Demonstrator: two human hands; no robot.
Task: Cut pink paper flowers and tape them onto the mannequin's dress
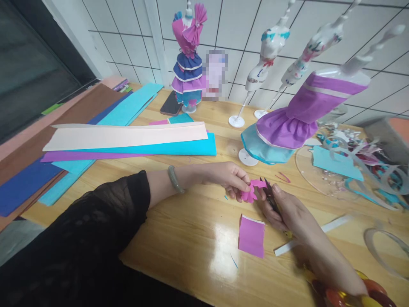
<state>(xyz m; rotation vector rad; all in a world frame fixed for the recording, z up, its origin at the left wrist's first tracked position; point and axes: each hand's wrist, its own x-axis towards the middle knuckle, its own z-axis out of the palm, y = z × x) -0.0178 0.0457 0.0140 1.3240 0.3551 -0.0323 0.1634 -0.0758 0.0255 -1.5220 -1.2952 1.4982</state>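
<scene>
Near the middle of the table my left hand [234, 180] pinches a small piece of pink paper [248, 194] with a scalloped, petal-like edge. My right hand [284, 211] is wrapped round a pair of dark scissors [271, 198]. The scissor blades are slightly apart, right beside the strip at the pink paper's right end; I cannot tell whether they touch it. Below the hands a purple paper rectangle [252, 236] lies flat. Behind them stands a mini mannequin [354, 72] in a purple and light-blue paper dress [298, 102].
Long folded paper sheets [134, 137] lie at the left, with a phone [171, 103] behind. A dressed mannequin [188, 64] and two bare ones, including a painted mannequin [266, 53], stand by the tiled wall. A clear round tray [308, 170] with scraps sits right, near a white strip [335, 223].
</scene>
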